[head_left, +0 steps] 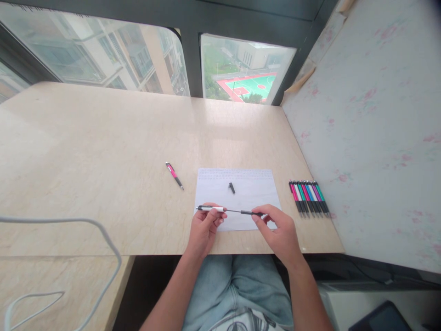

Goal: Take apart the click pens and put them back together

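My left hand [206, 225] pinches the white barrel of a click pen [215, 209], its black clip end pointing left. In my right hand [277, 227], thumb and fingers close on a slim black pen part [246, 212]. A thin dark rod [233, 211] runs between this part and the barrel's open end, in line with both. Whether the black part is a refill or a grip section, I cannot tell. Just beyond, a short black pen piece [232, 188] lies on the sheet of paper [237, 225]. Handwritten lines cross the paper's far edge.
A pink pen [174, 176] lies left of the paper on the beige tabletop [103, 161]. Several coloured pens [308, 197] are lined up at the right, close to the wall [372, 151]. A grey cable [93, 223] loops across the left front. Windows [246, 69] stand behind.
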The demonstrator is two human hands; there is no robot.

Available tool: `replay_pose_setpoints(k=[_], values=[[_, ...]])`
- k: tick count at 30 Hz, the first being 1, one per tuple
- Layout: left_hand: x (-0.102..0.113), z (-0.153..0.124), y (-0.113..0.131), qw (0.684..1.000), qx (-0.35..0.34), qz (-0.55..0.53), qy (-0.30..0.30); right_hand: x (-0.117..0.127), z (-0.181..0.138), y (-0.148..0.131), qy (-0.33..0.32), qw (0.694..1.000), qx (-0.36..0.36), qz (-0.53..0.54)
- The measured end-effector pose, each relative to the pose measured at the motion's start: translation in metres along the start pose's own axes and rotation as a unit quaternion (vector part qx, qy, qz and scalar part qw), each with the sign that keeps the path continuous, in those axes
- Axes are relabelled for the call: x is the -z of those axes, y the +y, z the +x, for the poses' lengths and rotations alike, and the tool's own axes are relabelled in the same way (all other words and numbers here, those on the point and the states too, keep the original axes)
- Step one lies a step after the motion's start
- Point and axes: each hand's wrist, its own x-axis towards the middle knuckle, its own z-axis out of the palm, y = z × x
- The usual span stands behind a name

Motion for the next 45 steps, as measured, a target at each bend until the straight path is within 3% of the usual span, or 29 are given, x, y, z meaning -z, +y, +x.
replay_pose_setpoints(k=[10, 16, 20, 29, 34, 37, 40, 43, 45], values=[[0.006, 0.001, 0.001, 0.998, 0.003, -0.067, 0.004, 0.005, 0.001, -0.008, 0.013, 1.0, 0.0, 0.004], [0.005, 0.002, 0.003, 0.996, 0.006, -0.093, 0.005, 0.003, -0.004, 0.011, 0.035, 0.995, -0.086, 0.047], [0.004, 0.002, 0.001, 0.997, 0.002, -0.074, 0.003, -0.012, 0.003, 0.033, 0.028, 0.989, -0.139, 0.032], [0.003, 0.0, 0.0, 0.999, 0.0, -0.036, 0.0, -0.063, 0.05, 0.052, 0.107, 0.978, -0.056, -0.171], [0.0, -0.001, 0.002, 1.0, 0.004, -0.03, -0.006, -0.078, 0.062, 0.048, 0.086, 0.97, -0.07, -0.215], [-0.001, -0.001, 0.003, 1.0, 0.005, -0.025, -0.005, -0.075, 0.059, 0.044, 0.065, 0.981, -0.073, -0.17], [-0.001, -0.001, 0.003, 1.0, 0.003, -0.019, -0.006, -0.06, 0.048, 0.037, 0.05, 0.992, -0.112, -0.04], [0.0, -0.001, 0.001, 1.0, 0.004, -0.009, -0.007, -0.038, 0.031, 0.023, -0.041, 0.982, -0.146, 0.113], [0.001, -0.001, -0.001, 1.0, 0.002, 0.002, -0.008, -0.025, 0.021, 0.014, -0.091, 0.981, -0.125, 0.121]])
